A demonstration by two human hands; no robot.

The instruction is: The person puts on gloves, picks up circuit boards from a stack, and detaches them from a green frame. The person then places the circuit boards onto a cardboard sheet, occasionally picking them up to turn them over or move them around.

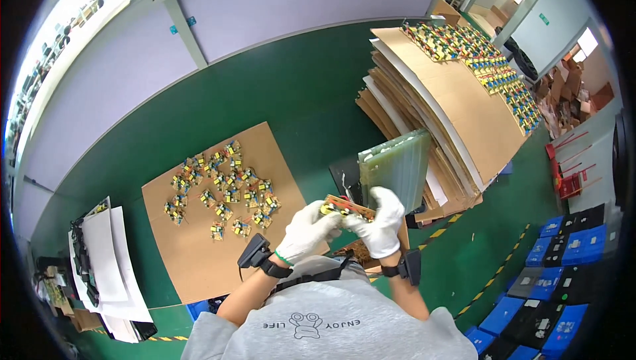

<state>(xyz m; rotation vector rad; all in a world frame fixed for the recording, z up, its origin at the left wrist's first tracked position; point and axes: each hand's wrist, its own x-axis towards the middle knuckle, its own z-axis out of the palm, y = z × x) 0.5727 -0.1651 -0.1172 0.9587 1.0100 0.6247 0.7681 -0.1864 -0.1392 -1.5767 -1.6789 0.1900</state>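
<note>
One stack (477,121) of cardboard stands here. Left of the stack lies one sheet (199,264) with roughly two dozen boards (240,228); on the stack sit dozens more, too small to count exactly. Nearer the wearer than the stack are two gloves (301,234) and one held board (349,207). Right of the stack are one red trolley (568,182) and at least six blue crates (586,244).

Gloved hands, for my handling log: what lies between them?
In the head view, a populated circuit board is held between the left hand and right hand.
</note>
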